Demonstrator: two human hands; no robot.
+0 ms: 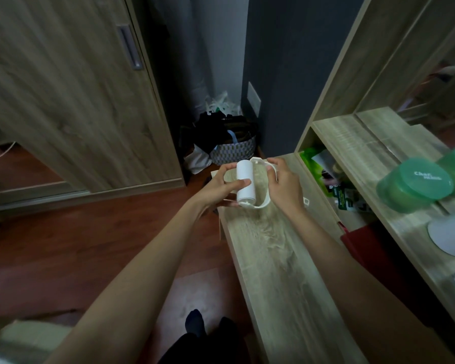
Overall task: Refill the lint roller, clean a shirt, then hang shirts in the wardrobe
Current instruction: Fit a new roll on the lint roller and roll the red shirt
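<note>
Above the far end of the pale wood-grain counter [279, 258], both bare hands are raised and meet around one object. Left hand [222, 186] is curled around a white cylindrical lint-roller refill [245, 181], thumb pressed across its front and fingers wrapped behind it; the cylinder stands roughly upright, clear of the counter surface. Right hand [283, 183] is closed on the white curved plastic handle of the lint roller [267, 187], which loops from the top of the cylinder round to its lower end; thumb and fingers pinch the upper part of the loop. Whether the cylinder is fully seated on the handle cannot be determined. Beyond the hands, a patterned fabric basket holding dark clothing [231, 145] sits on the reddish-brown floor beside the light wooden sliding wardrobe door [63, 88]. Right of the counter, a green translucent lidded container [415, 185] rests on the upper shelf.
</note>
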